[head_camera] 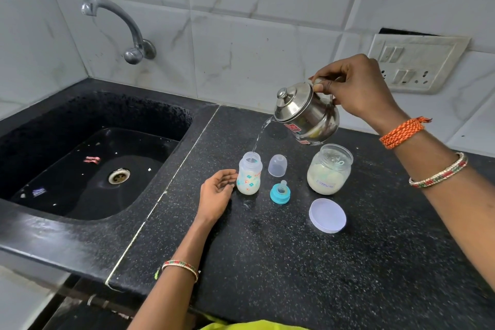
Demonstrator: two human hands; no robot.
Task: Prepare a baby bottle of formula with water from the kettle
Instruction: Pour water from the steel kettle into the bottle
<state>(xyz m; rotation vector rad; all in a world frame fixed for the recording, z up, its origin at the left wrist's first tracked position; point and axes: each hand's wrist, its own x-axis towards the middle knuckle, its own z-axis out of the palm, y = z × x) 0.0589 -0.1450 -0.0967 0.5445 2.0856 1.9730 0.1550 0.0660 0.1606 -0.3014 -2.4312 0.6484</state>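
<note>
The right hand (356, 86) is held up high in the air, out in front and to the right. Its fingers are curled tight and its thumb is pressed down on top, gripping something. The wrist is bent so the hand tips down to the left. The right arm goes from the hand down to the bottom right corner.

The left hand (217, 193) is low, lying on its side with the palm facing right. Its fingers are loose and a little bent, and they hold nothing. The left arm runs straight down from it to the bottom edge.
</note>
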